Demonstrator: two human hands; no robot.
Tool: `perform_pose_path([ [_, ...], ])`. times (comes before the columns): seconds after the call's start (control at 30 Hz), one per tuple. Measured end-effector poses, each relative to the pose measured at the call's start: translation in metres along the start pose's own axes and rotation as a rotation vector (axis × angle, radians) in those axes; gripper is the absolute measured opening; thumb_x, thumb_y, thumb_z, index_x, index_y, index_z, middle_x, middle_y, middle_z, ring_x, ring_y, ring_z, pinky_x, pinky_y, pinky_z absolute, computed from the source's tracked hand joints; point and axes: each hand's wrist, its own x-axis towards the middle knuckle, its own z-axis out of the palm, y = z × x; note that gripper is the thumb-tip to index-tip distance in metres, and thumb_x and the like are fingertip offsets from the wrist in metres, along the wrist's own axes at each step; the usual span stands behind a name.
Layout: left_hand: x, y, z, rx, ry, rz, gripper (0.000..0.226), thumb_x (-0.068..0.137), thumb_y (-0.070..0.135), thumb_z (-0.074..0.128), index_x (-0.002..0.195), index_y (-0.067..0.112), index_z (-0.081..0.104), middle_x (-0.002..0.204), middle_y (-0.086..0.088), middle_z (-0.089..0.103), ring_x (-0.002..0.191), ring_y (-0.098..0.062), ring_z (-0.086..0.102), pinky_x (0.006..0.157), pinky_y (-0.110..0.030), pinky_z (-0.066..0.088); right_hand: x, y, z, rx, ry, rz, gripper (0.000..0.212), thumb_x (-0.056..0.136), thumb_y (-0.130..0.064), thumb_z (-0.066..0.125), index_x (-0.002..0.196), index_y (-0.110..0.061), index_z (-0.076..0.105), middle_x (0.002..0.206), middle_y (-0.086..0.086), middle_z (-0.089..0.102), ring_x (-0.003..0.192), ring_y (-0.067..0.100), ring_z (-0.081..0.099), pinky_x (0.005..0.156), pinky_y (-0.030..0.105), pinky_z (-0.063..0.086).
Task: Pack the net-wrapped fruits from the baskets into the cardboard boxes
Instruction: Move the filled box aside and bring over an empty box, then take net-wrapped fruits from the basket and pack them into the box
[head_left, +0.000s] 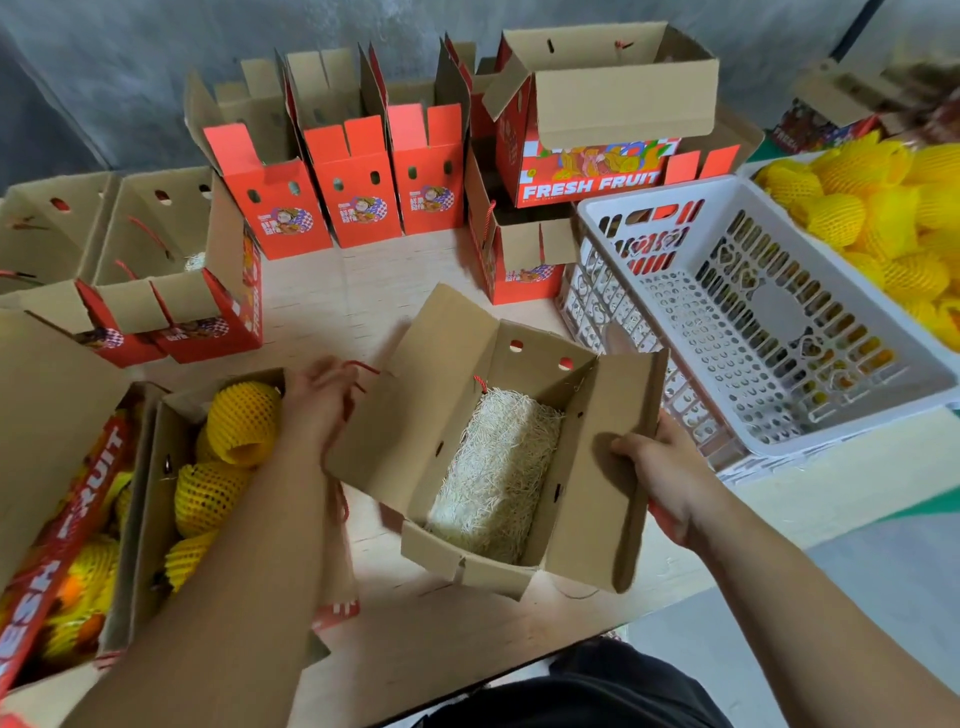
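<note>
So the right hand gripped the open box by its right flap. The left hand pinched its red cord handle, with netted fruit boxed at left.

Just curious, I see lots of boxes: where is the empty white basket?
In the head view, the white basket sits right of centre, between the open box both hands hold and the pile of yellow net-wrapped fruits.

Soft, even daylight, faint shadows — wide-angle bending at the edges, slight motion blur top right
</note>
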Motion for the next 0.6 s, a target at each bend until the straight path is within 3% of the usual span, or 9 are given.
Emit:
perform_pose_path([
  [0.1,0.01,0.005,0.001,-0.019,-0.051,-0.017,0.044,0.1,0.011,0.065,0.142,0.017,0.057,0.131,-0.013,0.065,0.1,-0.022,0.064,0.083,-0.033,0.054,-0.004,-0.001,-0.006,0.034,0.025,0.023,0.035,0.097,0.004,0.051,0.121,-0.022,0.056,0.111,0.016,0.073,0.103,0.037,0.071,0.091,0.057,0.058],
  [0.13,0.013,0.007,0.004,0.131,-0.023,0.034,0.043,0.101,0.019,0.064,0.143,0.019,0.057,0.137,-0.011,0.063,0.108,-0.024,0.063,0.088,-0.033,0.052,-0.007,0.0,-0.004,0.059,0.043,0.034,0.034,0.098,0.003,0.052,0.122,-0.02,0.055,0.111,0.017,0.072,0.102,0.037,0.071,0.088,0.056,0.059],
  [0.2,0.009,0.013,0.014,0.373,0.036,0.169,0.046,0.101,0.036,0.061,0.145,0.023,0.056,0.148,-0.004,0.056,0.13,-0.026,0.055,0.106,-0.039,0.047,-0.016,0.007,0.002,0.179,0.02,0.096,0.03,0.098,0.003,0.053,0.124,-0.014,0.056,0.104,0.017,0.074,0.088,0.032,0.073,0.067,0.044,0.063],
  [0.27,-0.009,0.015,0.029,0.407,0.023,0.335,0.039,0.101,0.034,0.059,0.14,0.025,0.058,0.147,-0.001,0.056,0.129,-0.022,0.056,0.107,-0.037,0.046,-0.028,0.014,0.004,0.27,-0.124,0.25,0.022,0.103,-0.005,0.053,0.124,-0.006,0.058,0.099,0.017,0.076,0.08,0.029,0.075,0.055,0.036,0.061],
  [0.33,-0.03,0.012,0.053,0.432,-0.096,0.522,0.027,0.102,0.023,0.059,0.128,0.026,0.064,0.132,0.003,0.064,0.119,-0.016,0.061,0.097,-0.026,0.046,-0.037,0.015,-0.007,-0.014,-0.387,0.438,0.037,0.106,-0.033,0.055,0.126,-0.002,0.059,0.108,0.019,0.076,0.091,0.032,0.076,0.065,0.04,0.064],
  [0.4,-0.057,0.006,0.081,0.49,-0.26,0.64,0.018,0.101,0.028,0.058,0.115,0.033,0.067,0.115,0.015,0.069,0.107,-0.007,0.065,0.09,-0.026,0.049,-0.035,0.004,-0.031,-0.536,-0.686,0.526,0.068,0.098,-0.064,0.051,0.118,-0.001,0.066,0.105,0.019,0.077,0.089,0.03,0.075,0.067,0.034,0.062],
  [0.43,-0.071,0.003,0.097,0.524,-0.346,0.652,0.017,0.099,0.034,0.055,0.111,0.039,0.067,0.109,0.02,0.07,0.101,0.0,0.065,0.086,-0.026,0.051,-0.03,-0.003,-0.044,-0.719,-0.754,0.507,0.071,0.097,-0.069,0.049,0.112,-0.002,0.069,0.1,0.018,0.078,0.085,0.029,0.076,0.065,0.031,0.06],
  [0.5,-0.095,-0.003,0.13,0.587,-0.49,0.629,0.015,0.098,0.041,0.053,0.104,0.05,0.064,0.101,0.031,0.068,0.095,0.009,0.064,0.081,-0.022,0.051,-0.017,-0.021,-0.065,-0.834,-0.668,0.358,0.058,0.101,-0.06,0.049,0.103,-0.006,0.07,0.089,0.014,0.079,0.078,0.028,0.076,0.062,0.028,0.058],
  [0.6,-0.126,-0.011,0.187,0.561,-0.544,0.635,0.016,0.098,0.035,0.056,0.106,0.044,0.067,0.099,0.028,0.07,0.095,0.008,0.066,0.089,-0.026,0.056,0.009,-0.04,-0.092,-0.597,-0.417,-0.004,0.024,0.105,-0.034,0.052,0.101,-0.014,0.064,0.08,0.01,0.076,0.063,0.026,0.07,0.054,0.029,0.052],
])
